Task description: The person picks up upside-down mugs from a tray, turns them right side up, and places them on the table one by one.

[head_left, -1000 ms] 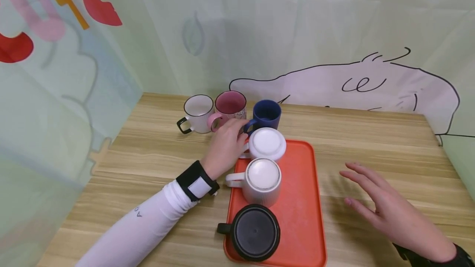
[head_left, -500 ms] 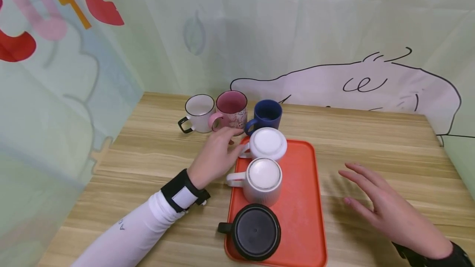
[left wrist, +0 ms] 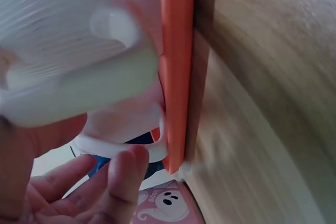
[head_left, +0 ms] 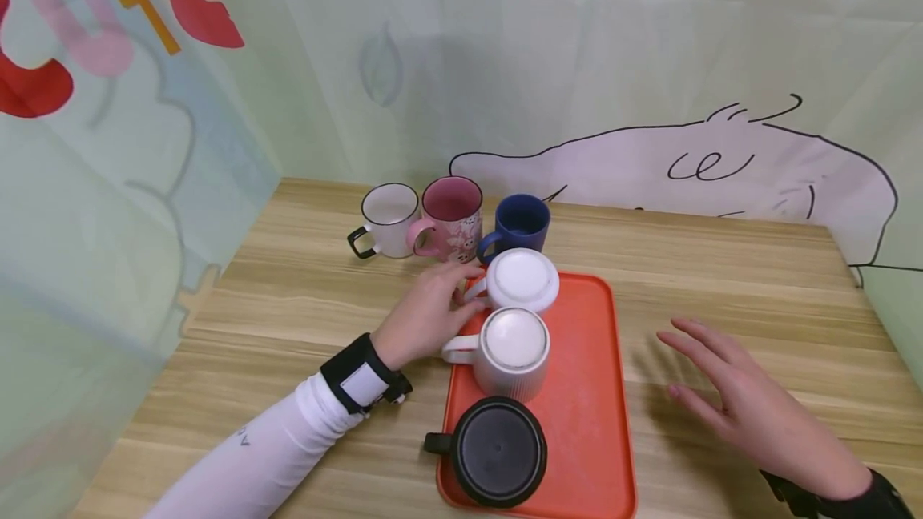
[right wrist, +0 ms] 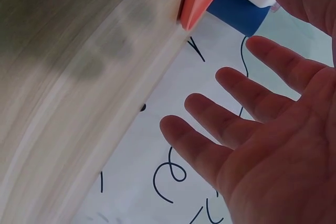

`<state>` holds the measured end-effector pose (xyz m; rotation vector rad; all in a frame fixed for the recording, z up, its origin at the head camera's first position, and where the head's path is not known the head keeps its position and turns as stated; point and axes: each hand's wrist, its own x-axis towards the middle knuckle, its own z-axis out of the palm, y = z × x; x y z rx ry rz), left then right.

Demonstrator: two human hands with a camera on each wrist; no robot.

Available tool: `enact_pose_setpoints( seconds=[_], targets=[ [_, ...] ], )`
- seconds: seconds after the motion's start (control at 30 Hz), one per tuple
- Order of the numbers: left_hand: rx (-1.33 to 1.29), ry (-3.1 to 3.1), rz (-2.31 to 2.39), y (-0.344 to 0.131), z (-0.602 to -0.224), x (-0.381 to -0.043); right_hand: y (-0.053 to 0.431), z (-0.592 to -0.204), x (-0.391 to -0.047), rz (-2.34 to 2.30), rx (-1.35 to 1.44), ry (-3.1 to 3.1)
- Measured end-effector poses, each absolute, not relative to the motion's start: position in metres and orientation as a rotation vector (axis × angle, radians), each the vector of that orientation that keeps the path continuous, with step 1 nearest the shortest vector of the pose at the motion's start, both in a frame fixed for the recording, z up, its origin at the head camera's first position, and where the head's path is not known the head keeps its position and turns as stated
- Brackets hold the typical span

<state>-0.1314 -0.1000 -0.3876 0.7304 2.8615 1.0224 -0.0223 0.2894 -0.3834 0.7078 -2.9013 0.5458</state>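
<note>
In the head view, three overturned mugs stand in a column on an orange-red tray (head_left: 584, 391): a smooth white mug (head_left: 521, 279) at the far end, a ribbed white mug (head_left: 510, 351) in the middle and a black mug (head_left: 497, 451) nearest. My left hand (head_left: 425, 311) is at the far white mug's handle, thumb and fingers spread apart around it. In the left wrist view, fingertips (left wrist: 134, 161) lie close to that handle (left wrist: 157, 148); contact is unclear. My right hand (head_left: 750, 407) hovers with loosely extended fingers to the tray's right, holding nothing.
Behind the tray's far end stand three upright mugs: a white one (head_left: 389, 223) with a black handle, a pink one (head_left: 461, 231) with ghost pictures, and a blue one (head_left: 522, 223). They stand on a wooden table (head_left: 707, 263) backed by a printed cloth (head_left: 577, 62).
My left hand has drawn back from beside the pink and blue mugs towards me, down to the smooth white mug's handle. The right hand has hardly moved, and the mugs stay put.
</note>
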Motion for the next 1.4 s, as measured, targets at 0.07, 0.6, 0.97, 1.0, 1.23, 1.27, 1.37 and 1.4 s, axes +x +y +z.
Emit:
enact_pose_setpoints(
  seconds=[0.07,0.6,0.97,1.0,1.23,1.27,1.37,1.4],
  targets=[
    [0.735,2.872,1.013,-0.099,-0.389,-0.133,0.289,-0.384,-0.022,0.549,0.708,-2.903],
    [0.741,2.843,0.994,-0.099,-0.395,-0.147,0.287,-0.391,-0.023,0.581,0.762,-2.837],
    [0.762,2.827,0.999,-0.100,-0.396,-0.150,0.285,-0.390,-0.023,0.559,0.743,-2.891],
    [0.767,2.828,0.997,-0.100,-0.396,-0.150,0.284,-0.390,-0.023,0.563,0.743,-2.886],
    [0.815,2.830,1.014,-0.099,-0.397,-0.150,0.284,-0.389,-0.023,0.563,0.745,-2.885],
    [0.825,2.836,1.012,-0.099,-0.397,-0.150,0.284,-0.389,-0.022,0.561,0.745,-2.888],
    [0.860,2.849,1.007,-0.099,-0.396,-0.149,0.284,-0.389,-0.022,0.566,0.750,-2.871],
    [0.870,2.853,1.005,-0.099,-0.395,-0.149,0.283,-0.389,-0.022,0.565,0.751,-2.868]
  ],
)
